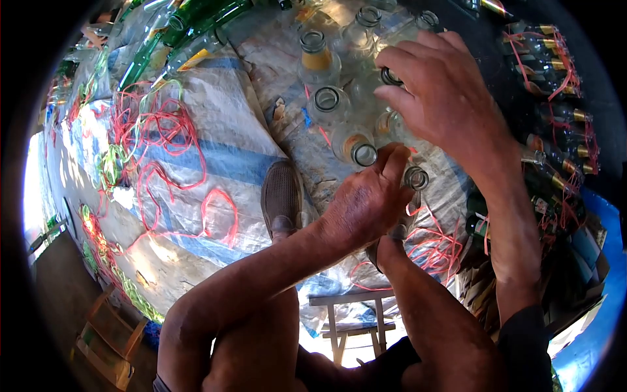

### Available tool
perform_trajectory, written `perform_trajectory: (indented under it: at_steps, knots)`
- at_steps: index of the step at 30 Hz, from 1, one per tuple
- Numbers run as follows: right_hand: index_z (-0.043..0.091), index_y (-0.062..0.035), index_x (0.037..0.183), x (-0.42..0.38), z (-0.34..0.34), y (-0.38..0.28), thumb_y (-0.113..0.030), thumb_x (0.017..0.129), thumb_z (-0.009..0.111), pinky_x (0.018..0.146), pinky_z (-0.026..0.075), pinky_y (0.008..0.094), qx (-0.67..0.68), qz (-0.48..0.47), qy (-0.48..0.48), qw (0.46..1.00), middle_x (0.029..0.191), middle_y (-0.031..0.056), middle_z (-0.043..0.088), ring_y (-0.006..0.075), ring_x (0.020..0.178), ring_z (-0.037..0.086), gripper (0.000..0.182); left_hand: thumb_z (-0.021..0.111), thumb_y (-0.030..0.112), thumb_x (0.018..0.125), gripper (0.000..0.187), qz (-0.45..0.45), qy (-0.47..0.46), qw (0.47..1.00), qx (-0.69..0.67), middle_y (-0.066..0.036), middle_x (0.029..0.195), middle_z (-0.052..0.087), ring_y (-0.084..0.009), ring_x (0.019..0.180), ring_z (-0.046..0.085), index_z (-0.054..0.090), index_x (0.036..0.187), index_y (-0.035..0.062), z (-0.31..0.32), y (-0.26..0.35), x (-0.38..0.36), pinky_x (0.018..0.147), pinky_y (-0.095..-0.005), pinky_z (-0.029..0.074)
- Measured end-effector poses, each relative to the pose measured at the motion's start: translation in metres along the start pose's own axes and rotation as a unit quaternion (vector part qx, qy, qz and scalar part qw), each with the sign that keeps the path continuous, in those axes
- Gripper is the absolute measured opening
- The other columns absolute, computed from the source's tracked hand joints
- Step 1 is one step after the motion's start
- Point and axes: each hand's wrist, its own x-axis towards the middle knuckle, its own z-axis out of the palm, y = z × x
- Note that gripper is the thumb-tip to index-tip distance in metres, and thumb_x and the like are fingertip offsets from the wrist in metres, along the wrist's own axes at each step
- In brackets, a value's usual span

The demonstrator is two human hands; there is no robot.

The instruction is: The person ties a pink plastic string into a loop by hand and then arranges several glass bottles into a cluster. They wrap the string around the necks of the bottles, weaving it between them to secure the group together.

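Observation:
Several clear glass bottles stand upright in a close group in front of me, among them a bottle on the near left and a bottle with a yellowish label behind it. My right hand reaches over the group, its thumb and forefinger around the mouth of a bottle. At the near side, my left hand is closed, its fingertips at a red string. Beside those fingers are a bottle mouth and another bottle mouth. The left fingertips are partly hidden.
Loose red string lies tangled on the woven plastic sheet at left, more near my foot. Green bottles lie at the top left. Bundles of tied bottles line the right. A wooden chair frame stands lower left.

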Motion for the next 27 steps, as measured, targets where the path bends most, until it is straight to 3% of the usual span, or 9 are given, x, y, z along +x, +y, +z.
perform_trajectory:
  at_steps: [2, 5, 8, 11, 14, 17, 20, 27]
  knots:
    - [0.069, -0.0059, 0.103, 0.004, 0.008, 0.006, -0.019, 0.083, 0.082, 0.090, 0.045, 0.0423, 0.006, -0.032, 0.057, 0.998, 0.093, 0.0072, 0.070, 0.0284, 0.093, 0.061, 0.027, 0.067, 0.009, 0.089, 0.055, -0.004, -0.002, 1.000, -0.005, -0.032, 0.130, 0.059, -0.0504, 0.091, 0.070, 0.042, 0.136, -0.0054, 0.001, -0.001, 0.001, 0.075, -0.0545, 0.060]
    - [0.070, -0.0067, 0.103, 0.005, 0.004, 0.006, -0.018, 0.083, 0.081, 0.089, 0.045, 0.0427, 0.001, -0.009, 0.000, 1.000, 0.095, 0.0065, 0.072, 0.0285, 0.094, 0.062, 0.026, 0.067, 0.009, 0.088, 0.054, -0.014, -0.007, 1.000, 0.001, -0.030, 0.130, 0.060, -0.0501, 0.093, 0.070, 0.043, 0.135, -0.0047, 0.001, -0.001, 0.001, 0.075, -0.0538, 0.060]
    - [0.071, -0.0078, 0.106, 0.004, 0.008, 0.013, -0.019, 0.084, 0.080, 0.090, 0.045, 0.0430, -0.054, -0.057, -0.001, 0.997, 0.094, 0.0066, 0.072, 0.0281, 0.095, 0.063, 0.026, 0.067, 0.009, 0.088, 0.054, -0.004, 0.009, 1.000, -0.003, -0.029, 0.129, 0.060, -0.0496, 0.094, 0.070, 0.044, 0.135, -0.0042, 0.002, -0.001, 0.001, 0.075, -0.0533, 0.061]
    - [0.070, -0.0087, 0.109, 0.004, 0.009, 0.013, -0.021, 0.086, 0.079, 0.091, 0.045, 0.0435, 0.009, -0.003, 0.021, 1.000, 0.098, 0.0067, 0.072, 0.0274, 0.097, 0.064, 0.027, 0.067, 0.008, 0.087, 0.053, -0.012, 0.001, 1.000, -0.005, -0.029, 0.130, 0.059, -0.0498, 0.094, 0.069, 0.044, 0.134, -0.0043, 0.001, 0.000, 0.001, 0.075, -0.0532, 0.061]
    - [0.069, -0.0090, 0.113, 0.002, 0.011, 0.015, -0.022, 0.087, 0.079, 0.092, 0.044, 0.0442, 0.001, 0.010, 0.018, 1.000, 0.101, 0.0073, 0.072, 0.0278, 0.096, 0.064, 0.030, 0.073, 0.004, 0.087, 0.057, -0.060, -0.023, 0.997, -0.029, -0.030, 0.135, 0.058, -0.0411, 0.090, 0.072, 0.047, 0.138, -0.0025, -0.001, 0.004, 0.001, 0.078, -0.0466, 0.060]
    - [0.068, -0.0095, 0.117, 0.000, 0.011, 0.014, -0.022, 0.088, 0.079, 0.092, 0.044, 0.0450, 0.014, 0.044, -0.002, 0.999, 0.106, 0.0075, 0.073, 0.0282, 0.100, 0.065, 0.034, 0.074, 0.006, 0.090, 0.056, -0.052, -0.019, 0.998, -0.016, -0.030, 0.136, 0.058, -0.0360, 0.080, 0.072, 0.047, 0.138, -0.0022, 0.002, 0.001, 0.000, 0.073, -0.0449, 0.059]
    - [0.067, -0.0099, 0.117, -0.001, 0.021, 0.019, -0.022, 0.087, 0.080, 0.092, 0.045, 0.0444, 0.015, 0.016, 0.050, 0.999, 0.105, 0.0072, 0.073, 0.0277, 0.103, 0.066, 0.035, 0.075, 0.009, 0.091, 0.057, -0.047, -0.022, 0.999, -0.009, -0.030, 0.138, 0.057, -0.0359, 0.080, 0.073, 0.046, 0.139, -0.0018, 0.002, 0.000, 0.000, 0.073, -0.0451, 0.059]
    - [0.068, -0.0111, 0.114, 0.003, 0.021, 0.022, -0.018, 0.084, 0.083, 0.091, 0.045, 0.0434, 0.009, -0.002, 0.044, 0.999, 0.106, 0.0063, 0.073, 0.0267, 0.105, 0.067, 0.035, 0.075, 0.010, 0.091, 0.057, -0.041, -0.023, 0.999, -0.006, -0.030, 0.139, 0.057, -0.0363, 0.080, 0.073, 0.046, 0.139, -0.0018, 0.000, 0.001, 0.001, 0.074, -0.0450, 0.060]
